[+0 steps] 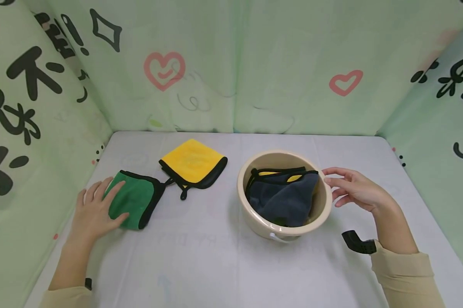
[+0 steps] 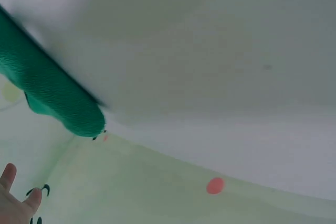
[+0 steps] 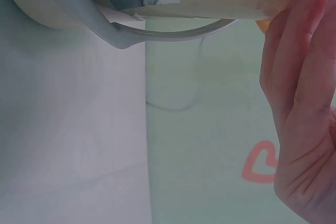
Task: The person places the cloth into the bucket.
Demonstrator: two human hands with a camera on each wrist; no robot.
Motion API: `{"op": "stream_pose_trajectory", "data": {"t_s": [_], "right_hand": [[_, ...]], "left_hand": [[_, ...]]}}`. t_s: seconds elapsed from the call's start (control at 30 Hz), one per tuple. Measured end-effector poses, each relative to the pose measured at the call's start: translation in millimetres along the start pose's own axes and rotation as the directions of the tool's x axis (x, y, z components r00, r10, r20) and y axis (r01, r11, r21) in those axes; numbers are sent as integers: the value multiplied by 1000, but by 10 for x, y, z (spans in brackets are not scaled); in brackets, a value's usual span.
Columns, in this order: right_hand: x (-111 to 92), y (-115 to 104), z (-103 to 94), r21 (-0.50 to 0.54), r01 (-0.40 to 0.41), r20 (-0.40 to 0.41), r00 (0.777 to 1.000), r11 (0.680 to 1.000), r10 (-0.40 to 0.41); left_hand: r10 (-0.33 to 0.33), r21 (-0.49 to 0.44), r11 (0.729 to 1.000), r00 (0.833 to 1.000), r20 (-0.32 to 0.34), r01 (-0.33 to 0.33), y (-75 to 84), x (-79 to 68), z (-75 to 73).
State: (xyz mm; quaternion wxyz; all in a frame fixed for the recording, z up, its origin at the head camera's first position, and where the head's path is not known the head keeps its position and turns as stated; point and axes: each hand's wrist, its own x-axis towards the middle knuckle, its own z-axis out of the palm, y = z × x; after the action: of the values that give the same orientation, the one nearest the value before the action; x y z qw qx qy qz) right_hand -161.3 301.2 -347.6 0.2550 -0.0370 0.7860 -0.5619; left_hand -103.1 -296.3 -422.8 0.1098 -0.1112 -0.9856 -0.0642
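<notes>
My left hand lies with spread fingers over the left part of a folded green cloth with black edging and a hanging loop. In the left wrist view, the green cloth shows as a thick fold above a few fingertips. My right hand is at the right side of a beige bucket, its fingertips right at the rim. The right wrist view has those long, nearly straight fingers beside the labelled wall. Inside the bucket sits a dark blue cloth with black edging and yellow patches.
A folded yellow cloth with black edging and a loop lies between the green cloth and the bucket. The bucket's pale handle hangs down its side. Green printed curtains enclose the white table at back and sides.
</notes>
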Motion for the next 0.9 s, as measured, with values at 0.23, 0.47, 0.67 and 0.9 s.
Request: {"op": "stream_pose_trajectory", "data": {"t_s": [0.23, 0.47, 0.67, 0.9], "right_hand": [[8, -2, -6, 11, 5, 9, 1000, 1000, -5], [7, 0, -6, 23, 4, 12, 1000, 1000, -4], [12, 2, -11, 15, 6, 16, 1000, 1000, -6], [15, -3, -8, 17, 8, 27, 1000, 1000, -8]], "left_hand": [[10, 4, 1000, 998, 68, -10, -147, -109, 94], [8, -11, 1000, 990, 139, -7, -173, -130, 116], [14, -37, 999, 980, 200, -6, -178, -101, 167], [-20, -47, 998, 956, 293, 36, -171, -39, 180]]}}
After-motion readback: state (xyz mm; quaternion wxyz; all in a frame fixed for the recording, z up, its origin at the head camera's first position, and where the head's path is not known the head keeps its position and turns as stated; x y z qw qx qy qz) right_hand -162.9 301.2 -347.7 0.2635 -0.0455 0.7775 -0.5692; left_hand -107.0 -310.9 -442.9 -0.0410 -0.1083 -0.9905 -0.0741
